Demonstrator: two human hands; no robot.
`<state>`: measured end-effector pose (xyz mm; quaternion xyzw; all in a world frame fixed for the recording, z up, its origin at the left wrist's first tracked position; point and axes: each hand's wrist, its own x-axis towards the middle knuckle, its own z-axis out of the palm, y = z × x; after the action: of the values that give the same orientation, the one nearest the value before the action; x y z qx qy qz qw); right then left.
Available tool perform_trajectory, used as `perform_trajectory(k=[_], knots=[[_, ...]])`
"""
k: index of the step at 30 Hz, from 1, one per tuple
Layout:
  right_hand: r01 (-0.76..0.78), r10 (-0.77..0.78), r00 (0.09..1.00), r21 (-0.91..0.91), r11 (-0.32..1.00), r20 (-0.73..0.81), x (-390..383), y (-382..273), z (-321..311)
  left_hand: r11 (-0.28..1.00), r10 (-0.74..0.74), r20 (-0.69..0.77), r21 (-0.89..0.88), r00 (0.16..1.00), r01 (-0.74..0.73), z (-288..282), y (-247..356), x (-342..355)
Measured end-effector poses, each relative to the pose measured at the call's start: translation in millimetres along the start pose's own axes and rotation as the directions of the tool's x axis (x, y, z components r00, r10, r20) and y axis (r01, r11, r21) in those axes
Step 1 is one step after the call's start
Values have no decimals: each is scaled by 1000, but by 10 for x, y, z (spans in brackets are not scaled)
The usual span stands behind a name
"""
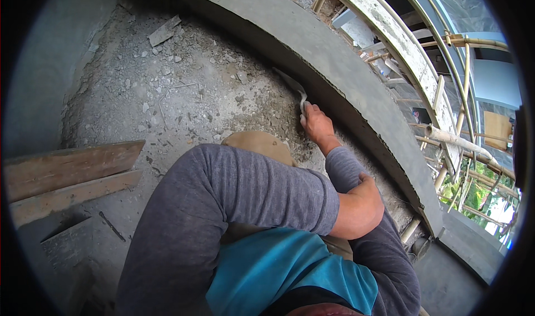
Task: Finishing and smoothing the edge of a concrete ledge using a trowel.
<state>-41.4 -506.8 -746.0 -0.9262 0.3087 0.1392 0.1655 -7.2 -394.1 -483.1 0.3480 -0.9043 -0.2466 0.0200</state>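
Note:
My right hand (319, 126) is closed round the handle of a trowel (291, 82). The trowel's blade lies low along the base of a grey plastered wall (356, 65), above the rubble-strewn floor. My left arm crosses in front of my body, and my left hand (362, 204) is closed on the grey sleeve (344, 165) of my right forearm. Its thumb shows on top; the other fingers are mostly hidden behind the arm.
Broken mortar (167, 82) and a flat fragment (164, 32) cover the floor. Two wooden boards (72, 168) jut in from the left, near a plastered wall (44, 71). Beyond the low wall stand bamboo poles (462, 143) and a long cement-spattered plank (401, 37).

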Motion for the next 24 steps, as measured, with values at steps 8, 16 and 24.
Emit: perform_trajectory(k=[8,16,24], knots=[[-8,7,999,-24,1000,-36,-8,-347,-64,999,-54,59,8,997,54,-63,6,12],[103,-103,994,-2,995,33,228,-370,-35,990,-127,-18,56,992,128,-17,-28,67],[-26,27,999,37,999,-21,266,-640,-137,987,-134,-233,57,963,151,26,-19,51]])
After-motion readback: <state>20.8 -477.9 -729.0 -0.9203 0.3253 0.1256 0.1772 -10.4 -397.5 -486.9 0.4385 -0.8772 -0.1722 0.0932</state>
